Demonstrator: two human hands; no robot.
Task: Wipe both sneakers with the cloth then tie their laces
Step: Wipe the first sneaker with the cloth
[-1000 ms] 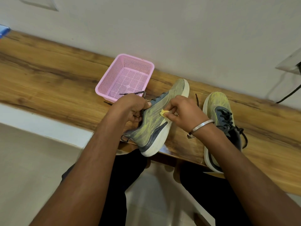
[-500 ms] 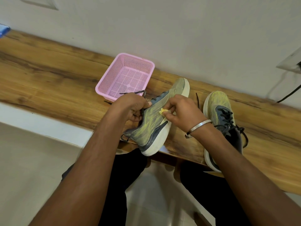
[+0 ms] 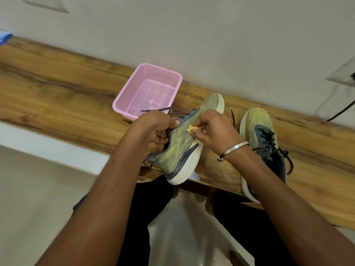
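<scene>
Little has moved: at frame centre the left hand (image 3: 156, 127) still grips the light, soft-knit sneaker (image 3: 180, 148) by its collar on the wooden shelf (image 3: 57, 96), right hand (image 3: 215, 131) pinching a limp yellow cloth (image 3: 191, 128) against it

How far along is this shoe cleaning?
Nothing looks finished yet. In hand: the left hand grips the tilted sneaker while the right hand rubs a yellow cloth on its side. Left: the second sneaker waits on the wooden shelf, and both laces look untied.
</scene>
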